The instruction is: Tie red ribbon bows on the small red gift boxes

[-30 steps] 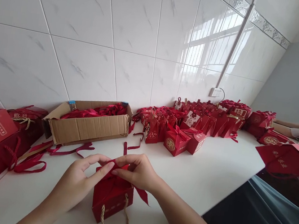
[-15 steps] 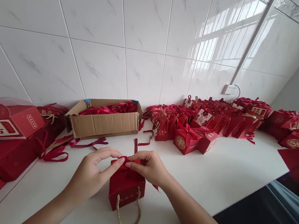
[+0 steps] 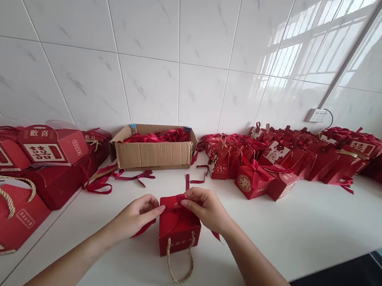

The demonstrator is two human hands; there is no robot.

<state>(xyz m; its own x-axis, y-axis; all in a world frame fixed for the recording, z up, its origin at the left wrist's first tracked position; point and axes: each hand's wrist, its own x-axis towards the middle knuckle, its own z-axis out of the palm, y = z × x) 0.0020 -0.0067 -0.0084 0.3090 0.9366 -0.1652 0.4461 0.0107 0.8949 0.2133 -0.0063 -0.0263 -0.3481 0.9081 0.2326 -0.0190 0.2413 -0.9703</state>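
Observation:
A small red gift box [image 3: 179, 236] stands on the white table in front of me, its gold rope handle [image 3: 177, 280] hanging down toward me. Red ribbon [image 3: 171, 205] runs across the top of the box. My right hand [image 3: 207, 211] pinches the ribbon near the box's top right, thumb against forefinger. At the top left edge, my left hand [image 3: 142, 216] has thumb and fingers closed on the ribbon, and a loose ribbon tail [image 3: 145, 228] hangs under it. Another ribbon end pokes out below my right wrist.
Behind the box, a cardboard carton [image 3: 154, 155] holds a heap of red ribbon. Loose ribbon pieces [image 3: 134, 175] lie before it. Red gift boxes are piled at left [image 3: 60, 182], and many more [image 3: 252, 180] stand along the tiled wall [image 3: 197, 92] at right.
My left hand has drawn away from my right, out to the box's left edge, and the ribbon across the top looks flatter. The view has turned left.

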